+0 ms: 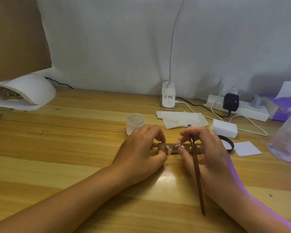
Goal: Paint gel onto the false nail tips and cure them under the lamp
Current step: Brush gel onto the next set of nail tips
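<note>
A small brown holder bar [173, 147] with several false nail tips on round pegs lies on the wooden desk [74, 140]. My left hand [141, 152] pinches the bar's left end between thumb and fingers. My right hand [207, 152] covers the right end, fingertips on the tips, with a long brown gel brush [197, 174] held between its fingers, the brush head pointing away from me. The white curing lamp [29, 93] stands at the far left with another holder inside it.
A frosted jar [135, 122] stands just behind my left hand. Paper wipes [183, 119], a white block [224, 128], a black lid [228, 143], a white square pad [246, 148], a clip lamp base [168, 98], a power strip [242, 108] and a clear cup [286, 140] fill the right side.
</note>
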`<action>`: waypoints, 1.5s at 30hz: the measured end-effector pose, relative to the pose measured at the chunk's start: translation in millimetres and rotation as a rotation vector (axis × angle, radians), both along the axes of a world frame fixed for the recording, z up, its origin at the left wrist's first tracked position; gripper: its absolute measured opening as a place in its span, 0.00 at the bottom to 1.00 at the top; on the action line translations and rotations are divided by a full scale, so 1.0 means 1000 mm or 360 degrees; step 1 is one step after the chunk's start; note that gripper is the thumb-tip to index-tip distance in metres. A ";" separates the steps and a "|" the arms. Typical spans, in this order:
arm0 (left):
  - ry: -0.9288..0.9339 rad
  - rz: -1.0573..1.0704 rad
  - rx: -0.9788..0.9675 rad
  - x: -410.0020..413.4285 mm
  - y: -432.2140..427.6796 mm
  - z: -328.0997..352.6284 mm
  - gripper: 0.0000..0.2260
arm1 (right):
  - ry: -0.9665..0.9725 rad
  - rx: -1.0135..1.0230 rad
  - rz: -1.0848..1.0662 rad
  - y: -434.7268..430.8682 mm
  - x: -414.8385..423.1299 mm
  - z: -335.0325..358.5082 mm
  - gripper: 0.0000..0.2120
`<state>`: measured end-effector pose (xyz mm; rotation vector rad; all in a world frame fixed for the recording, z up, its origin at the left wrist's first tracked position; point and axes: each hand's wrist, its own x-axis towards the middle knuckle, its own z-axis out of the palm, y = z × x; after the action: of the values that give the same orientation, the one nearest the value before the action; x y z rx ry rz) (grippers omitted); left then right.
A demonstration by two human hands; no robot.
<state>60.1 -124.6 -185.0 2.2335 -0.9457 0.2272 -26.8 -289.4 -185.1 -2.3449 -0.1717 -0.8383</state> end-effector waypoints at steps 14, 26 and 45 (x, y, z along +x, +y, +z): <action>0.0031 0.0022 0.0057 0.000 0.001 -0.001 0.06 | 0.0005 -0.0058 -0.0123 0.001 0.000 0.001 0.19; -0.0032 -0.0026 0.0057 -0.004 0.001 0.001 0.07 | 0.0033 -0.0056 -0.0117 0.000 0.001 0.000 0.19; -0.0022 -0.0052 0.0043 -0.004 -0.001 0.001 0.06 | 0.0081 -0.0056 -0.0126 0.000 0.001 0.001 0.17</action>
<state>56.5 -125.2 -183.8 2.2421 -0.9975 0.2164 -25.6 -289.1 -184.5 -2.4171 -0.0728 -0.8184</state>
